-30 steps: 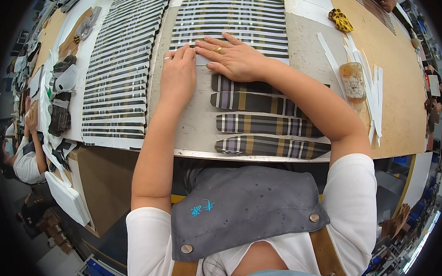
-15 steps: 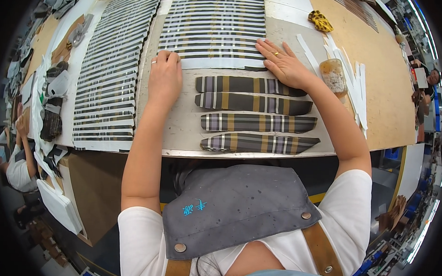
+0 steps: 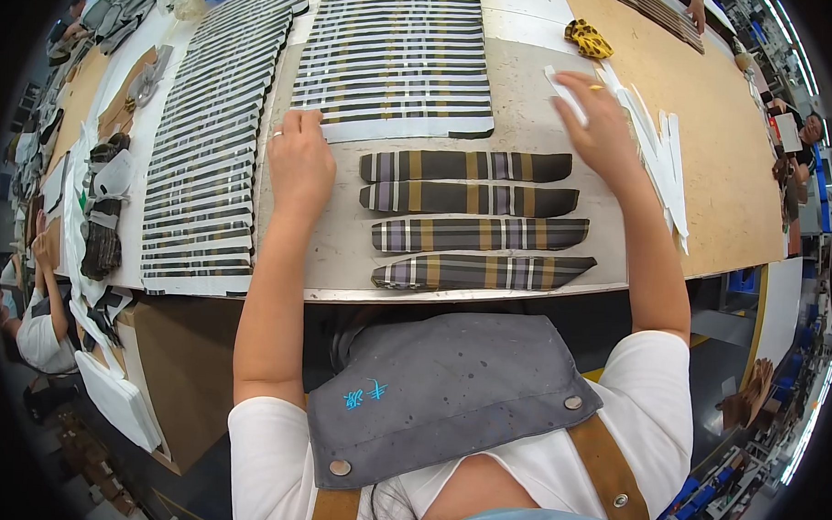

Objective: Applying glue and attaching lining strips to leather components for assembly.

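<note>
My left hand [image 3: 301, 164] rests at the lower left corner of a bank of overlapping plaid fabric strips [image 3: 395, 67] with white edges. Its fingers are bent and pressed together; whatever lies under the fingertips is hidden. To the right, my right hand [image 3: 599, 124] is raised over some white strips [image 3: 671, 168], thumb and fingers apart, near the end of one loose white strip [image 3: 566, 91]. Between my arms lie several separate folded plaid pieces, dark with tan, purple and white stripes; the lowest plaid piece [image 3: 484, 272] has a pointed right end.
A second long bank of overlapped strips [image 3: 210, 134] runs along the left. A yellow-and-black spotted cloth item [image 3: 588, 39] lies at the upper right. Dark bundles [image 3: 103, 231] sit at the far left. The metal table edge [image 3: 460, 296] crosses before me. Other people are at both sides.
My right hand has lifted off the right corner of the strip bank and moved right, over the spot where a yellowish block lay; the block is now hidden. My left hand stays by its corner.
</note>
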`<state>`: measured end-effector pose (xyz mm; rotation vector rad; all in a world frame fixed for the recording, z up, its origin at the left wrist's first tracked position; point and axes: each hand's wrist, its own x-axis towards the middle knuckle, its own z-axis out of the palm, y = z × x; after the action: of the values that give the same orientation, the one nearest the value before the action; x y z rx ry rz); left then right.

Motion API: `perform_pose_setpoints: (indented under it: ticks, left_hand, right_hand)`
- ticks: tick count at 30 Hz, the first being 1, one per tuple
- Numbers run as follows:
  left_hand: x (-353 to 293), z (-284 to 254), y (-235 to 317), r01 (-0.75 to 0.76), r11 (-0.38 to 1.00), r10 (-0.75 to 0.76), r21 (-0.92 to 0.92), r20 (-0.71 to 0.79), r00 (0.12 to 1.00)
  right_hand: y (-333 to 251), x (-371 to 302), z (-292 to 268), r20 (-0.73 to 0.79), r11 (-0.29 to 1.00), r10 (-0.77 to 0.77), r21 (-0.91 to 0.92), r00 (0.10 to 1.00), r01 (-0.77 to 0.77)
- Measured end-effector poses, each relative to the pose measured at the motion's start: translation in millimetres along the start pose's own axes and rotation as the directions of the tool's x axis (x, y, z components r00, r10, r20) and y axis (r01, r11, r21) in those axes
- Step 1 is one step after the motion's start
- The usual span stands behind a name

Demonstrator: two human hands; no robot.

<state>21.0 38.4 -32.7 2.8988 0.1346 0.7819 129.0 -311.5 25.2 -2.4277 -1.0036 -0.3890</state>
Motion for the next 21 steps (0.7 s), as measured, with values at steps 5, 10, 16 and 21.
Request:
perform_pose_setpoints:
  ticks: [5,10,16,21]
  left_hand:
    - [-5.0,-33.9,17.0,0.018,0.992,-0.024,-0.124,-0.047,0.999]
    - [-26.9,-43.4,37.0,-0.127,0.899,0.186,-0.419,0.104,0.977]
    - [-42.1,-35.2,37.6,-0.160,0.874,0.250,-0.458,0.143,0.957]
    - [-45.0,-34.4,37.0,-0.129,0.867,0.240,-0.481,0.177,0.955]
  right_hand:
    - [5.8,-36.4,-43.8,-0.039,0.679,0.537,-0.573,0.842,-0.460]
    - [41.1,-59.0,-51.5,0.239,0.624,0.781,-0.339,0.577,-0.704]
    - [86.8,-79.6,-49.9,0.323,0.331,0.824,0.394,0.466,-0.858]
    - [49.2,-63.0,-42.2,0.218,0.054,0.815,0.894,0.536,-0.445]
